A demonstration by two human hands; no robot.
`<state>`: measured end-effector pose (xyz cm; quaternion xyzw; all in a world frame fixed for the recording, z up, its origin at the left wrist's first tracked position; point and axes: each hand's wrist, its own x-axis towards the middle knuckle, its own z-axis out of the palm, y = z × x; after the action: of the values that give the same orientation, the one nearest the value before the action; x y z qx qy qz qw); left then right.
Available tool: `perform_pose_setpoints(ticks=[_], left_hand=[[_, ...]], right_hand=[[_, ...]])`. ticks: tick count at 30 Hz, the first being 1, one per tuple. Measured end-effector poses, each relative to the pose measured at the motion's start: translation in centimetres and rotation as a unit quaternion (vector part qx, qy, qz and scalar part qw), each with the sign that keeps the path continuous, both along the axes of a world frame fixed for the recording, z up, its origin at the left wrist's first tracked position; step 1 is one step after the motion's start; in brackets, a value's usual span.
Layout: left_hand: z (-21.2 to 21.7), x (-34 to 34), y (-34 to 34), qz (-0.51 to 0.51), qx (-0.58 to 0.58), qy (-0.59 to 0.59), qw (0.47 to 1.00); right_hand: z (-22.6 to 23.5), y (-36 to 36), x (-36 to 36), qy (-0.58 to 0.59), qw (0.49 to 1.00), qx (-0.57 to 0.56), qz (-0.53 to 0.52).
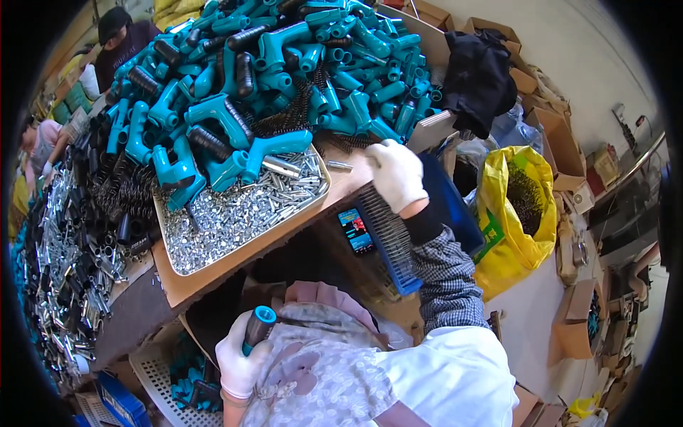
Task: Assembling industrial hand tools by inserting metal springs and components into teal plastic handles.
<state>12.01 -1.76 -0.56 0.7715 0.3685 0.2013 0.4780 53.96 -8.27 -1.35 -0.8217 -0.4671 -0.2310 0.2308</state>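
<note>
My left hand, in a white glove, is wrapped round a black and teal plastic handle close to my lap. The handle's round teal end points up and shows an opening. My right hand, also gloved in white, reaches to the bench edge with its fingers curled in. Whatever those fingers may hold is hidden. Beside them lie dark coil springs and a single silver metal pin. A shallow cream tray of small metal parts sits left of my right hand.
Teal pistol-shaped housings form a big heap behind the tray. A blue bin of springs and a lit phone are below my right arm. A yellow sack stands right. Another person is at far left.
</note>
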Motion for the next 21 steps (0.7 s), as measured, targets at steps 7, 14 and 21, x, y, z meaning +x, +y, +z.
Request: perform_pose_setpoints(ticks=[7, 14, 21], left_hand=[[0.9, 1.8, -1.0, -0.028, 0.004, 0.011, 1.0], [1.0, 1.8, -0.9, 0.013, 0.01, -0.009, 1.0], [1.8, 1.8, -0.3, 0.01, -0.027, 0.0, 1.0]], right_hand=[[-2.7, -0.5, 5.5, -0.092, 0.982, -0.14, -0.087], [0.1, -1.6, 3.8, -0.109, 0.992, 0.049, 0.033], [0.6, -0.1, -9.5, 0.303, 0.895, 0.113, 0.306]])
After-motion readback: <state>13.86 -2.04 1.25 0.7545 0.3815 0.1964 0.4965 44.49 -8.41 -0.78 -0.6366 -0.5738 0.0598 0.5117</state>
